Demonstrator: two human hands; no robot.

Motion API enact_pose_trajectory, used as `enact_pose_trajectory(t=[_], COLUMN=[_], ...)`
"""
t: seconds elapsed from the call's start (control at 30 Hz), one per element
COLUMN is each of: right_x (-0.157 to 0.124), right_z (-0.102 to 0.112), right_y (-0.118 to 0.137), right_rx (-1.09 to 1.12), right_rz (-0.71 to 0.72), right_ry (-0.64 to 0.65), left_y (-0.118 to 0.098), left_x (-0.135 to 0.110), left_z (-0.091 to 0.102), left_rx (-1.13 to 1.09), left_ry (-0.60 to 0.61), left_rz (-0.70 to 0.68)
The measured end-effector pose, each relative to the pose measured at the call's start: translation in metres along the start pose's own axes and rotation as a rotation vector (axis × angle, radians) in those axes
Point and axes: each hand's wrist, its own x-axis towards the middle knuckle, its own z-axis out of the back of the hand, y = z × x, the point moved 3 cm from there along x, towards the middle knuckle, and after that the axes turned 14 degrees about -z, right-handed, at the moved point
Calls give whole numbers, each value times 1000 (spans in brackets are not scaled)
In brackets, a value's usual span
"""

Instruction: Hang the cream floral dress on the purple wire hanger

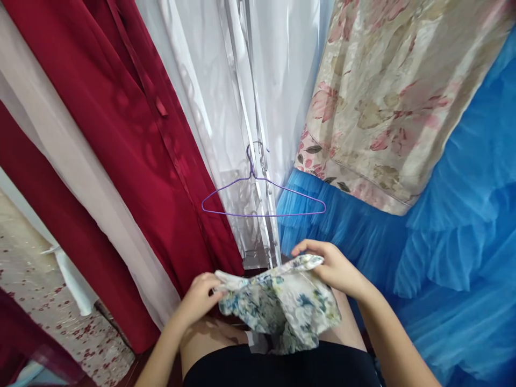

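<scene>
A white floral garment [298, 306] with blue and yellow-green flowers is stretched between my two hands over my lap. My left hand [202, 293] is closed on its left corner, thumb and fingers pinching the cloth. At the upper right edge, my right hand [328, 263] grips the fabric, its index finger lifted off to the left. The lower part of the cloth hangs in folds. Just beyond the garment, an unused purple wire hanger [264, 215] hangs in front of me, with its hook over a white metal rail.
Red drapes [133, 161] and pale cloth hang at the left. White curtains [278, 70] hang behind the hanger. A cream cloth with pink flowers [374, 107] and a blue ruffled tulle dress [455, 242] hang at the right. White metal uprights [262, 226] stand in the middle.
</scene>
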Motion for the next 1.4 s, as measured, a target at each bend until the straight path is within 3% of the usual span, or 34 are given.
enact_pose_trajectory(t=[0.07,0.17,0.27,0.37,0.47,0.7,0.9,1.13,1.27,1.4], right_x=[32,75,101,105,97,85,80,74,66,61], right_z=[-3,-5,-8,-9,-10,-18,-18,-16,-18,-14], right_y=[5,3,0,0,2,8,16,22,24,24], right_rx=[-79,-186,-245,-234,-200,-194,-281,-312,-313,-359], right_rz=[95,138,129,114,113,102,71,72,128,150], right_ry=[-64,-188,-236,-266,-283,-236,-274,-249,-201,-200], left_y=[2,2,2,-5,-20,-49,-59,-84,-85,-82], left_x=[25,66,106,138,149,137,135,128,140,161], left_z=[40,84,107,117,119,115,111,85,82,82], left_rx=[72,78,62,191,400,571,514,500,527,489], left_ry=[-107,-314,-462,-459,-462,-460,-422,-292,-186,-141], left_rz=[-68,-92,-63,-118,-219,-327,-505,-616,-654,-593])
